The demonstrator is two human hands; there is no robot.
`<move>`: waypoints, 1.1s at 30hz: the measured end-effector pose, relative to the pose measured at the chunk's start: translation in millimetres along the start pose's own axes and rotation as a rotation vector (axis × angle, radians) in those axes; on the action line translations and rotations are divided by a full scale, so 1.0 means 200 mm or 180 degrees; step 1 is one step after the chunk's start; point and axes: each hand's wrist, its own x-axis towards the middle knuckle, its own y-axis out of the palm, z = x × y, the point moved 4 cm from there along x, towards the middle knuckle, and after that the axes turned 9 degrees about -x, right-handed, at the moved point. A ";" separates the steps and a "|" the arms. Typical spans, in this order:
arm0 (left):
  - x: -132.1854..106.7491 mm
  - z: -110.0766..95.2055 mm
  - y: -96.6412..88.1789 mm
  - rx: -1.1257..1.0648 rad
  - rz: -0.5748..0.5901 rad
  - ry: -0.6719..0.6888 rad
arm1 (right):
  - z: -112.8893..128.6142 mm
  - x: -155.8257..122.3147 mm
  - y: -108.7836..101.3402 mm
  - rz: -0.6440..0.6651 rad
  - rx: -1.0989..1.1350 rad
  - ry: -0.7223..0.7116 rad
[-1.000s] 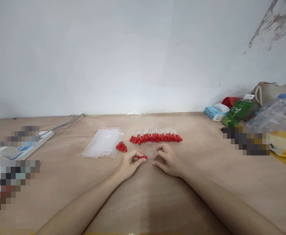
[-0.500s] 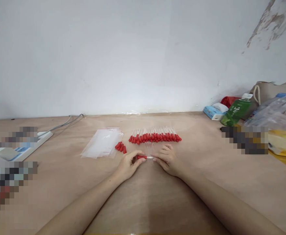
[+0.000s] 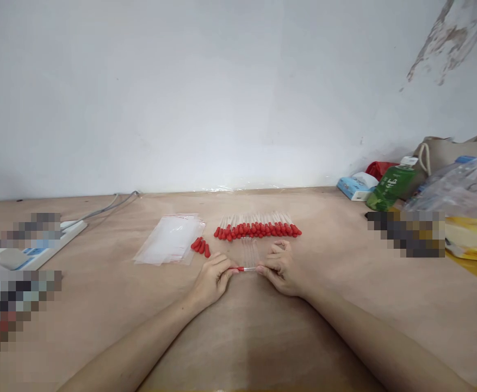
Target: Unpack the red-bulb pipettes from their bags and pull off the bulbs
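Note:
My left hand (image 3: 214, 276) pinches a red rubber dropper bulb (image 3: 240, 269), most of it hidden by the fingers. A clear dropper tube (image 3: 249, 269) lies level between my hands, its left end at the bulb's mouth. The tube's other end is between the thumb and fingers of my right hand (image 3: 281, 268). Just beyond sit several bare clear tubes (image 3: 249, 249) side by side. Farther back is a row of droppers (image 3: 258, 228), red bulbs toward me. Several loose red bulbs (image 3: 200, 246) rest to the left, beside my left hand.
A stack of clear zip bags (image 3: 168, 239) lies left of the loose bulbs. On the far left are a white power strip (image 3: 61, 242) and its cable. At the right stand a green bottle (image 3: 393, 188), a blue tissue pack (image 3: 354, 188) and plastic bags (image 3: 462, 185).
Both hands have moved slightly toward me with the bulb and tube. My left fingers now cover more of the bulb, closing tighter around it.

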 end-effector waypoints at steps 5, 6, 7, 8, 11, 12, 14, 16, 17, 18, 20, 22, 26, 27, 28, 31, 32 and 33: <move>-0.03 0.05 -0.07 0.0006 -0.0498 -0.0348 | -0.11 -0.02 -0.01 -0.0018 -0.0016 0.0670; -0.03 0.07 -0.09 -0.0001 -0.0659 -0.0428 | -0.14 -0.03 -0.01 -0.0098 -0.0073 0.0920; -0.03 0.08 -0.10 -0.0017 -0.0786 -0.0487 | -0.17 -0.04 -0.01 -0.0206 -0.0145 0.1154; -0.03 0.09 -0.11 -0.0035 -0.0879 -0.0522 | -0.19 -0.05 -0.01 -0.0338 -0.0229 0.1347; -0.02 0.10 -0.14 -0.0044 -0.1135 -0.0564 | -0.20 -0.06 0.01 -0.0608 -0.0438 0.1555; -0.01 0.10 -0.17 -0.0018 -0.1238 -0.0614 | -0.19 -0.06 0.02 -0.0604 -0.0481 0.1541; 0.01 0.13 -0.23 0.0055 -0.1453 -0.0775 | -0.16 -0.05 0.03 -0.0507 -0.0521 0.1475; 0.02 0.18 -0.31 0.0104 -0.1616 -0.0957 | -0.13 -0.04 0.04 -0.0391 -0.0548 0.1362; 0.03 0.21 -0.35 0.0117 -0.1674 -0.1039 | -0.12 -0.04 0.04 -0.0327 -0.0570 0.1295; 0.03 0.24 -0.39 0.0140 -0.1707 -0.1121 | -0.11 -0.04 0.05 -0.0256 -0.0594 0.1227; 0.02 0.30 -0.45 0.0261 -0.1709 -0.1277 | -0.08 -0.03 0.05 -0.0091 -0.0619 0.1089; 0.01 0.33 -0.47 0.0475 -0.1610 -0.1350 | -0.07 -0.03 0.05 0.0045 -0.0571 0.0977; 0.00 0.30 -0.44 0.0861 -0.1190 -0.1071 | -0.06 -0.04 0.03 0.0277 -0.0274 0.0808; 0.00 0.29 -0.42 0.0947 -0.1055 -0.0932 | -0.06 -0.04 0.03 0.0340 -0.0189 0.0770; 0.01 0.27 -0.40 0.1029 -0.0904 -0.0788 | -0.07 -0.04 0.03 0.0398 -0.0102 0.0730; 0.01 0.25 -0.36 0.1227 -0.0537 -0.0481 | -0.08 -0.03 0.04 0.0486 0.0101 0.0674; 0.01 0.25 -0.36 0.1272 -0.0486 -0.0440 | -0.09 -0.03 0.04 0.0475 0.0140 0.0679; 0.01 0.25 -0.36 0.1308 -0.0480 -0.0424 | -0.09 -0.02 0.05 0.0443 0.0157 0.0688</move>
